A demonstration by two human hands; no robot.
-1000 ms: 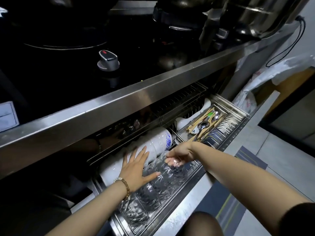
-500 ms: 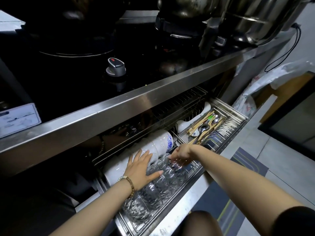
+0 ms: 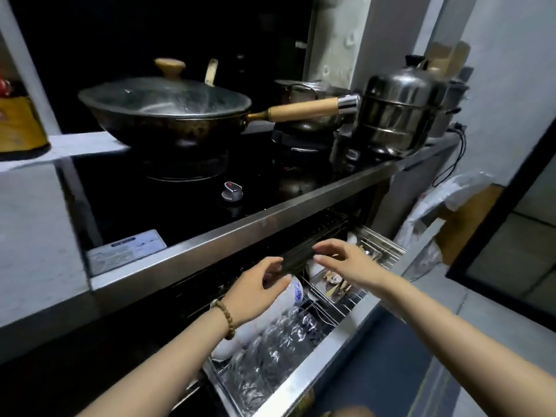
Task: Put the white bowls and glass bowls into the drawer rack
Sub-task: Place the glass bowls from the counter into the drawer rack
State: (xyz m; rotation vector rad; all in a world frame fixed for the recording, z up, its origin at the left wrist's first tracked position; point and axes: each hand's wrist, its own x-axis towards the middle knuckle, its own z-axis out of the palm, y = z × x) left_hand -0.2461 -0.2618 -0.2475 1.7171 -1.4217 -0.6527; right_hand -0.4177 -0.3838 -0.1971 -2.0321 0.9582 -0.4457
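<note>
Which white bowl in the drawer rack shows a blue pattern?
The white bowl at the row's right end, beside the left hand; the other white bowls look plain.

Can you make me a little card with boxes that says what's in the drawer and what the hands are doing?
Drawer: steel wire drawer rack, pulled out
Back row: white ceramic bowls with blue marks
Front row: clear glass bowls
Left hand: open, empty, over the white ceramic bowls
Right hand: open, empty, over the wooden chopsticks
Stove top: dark wok with glass lid
</note>
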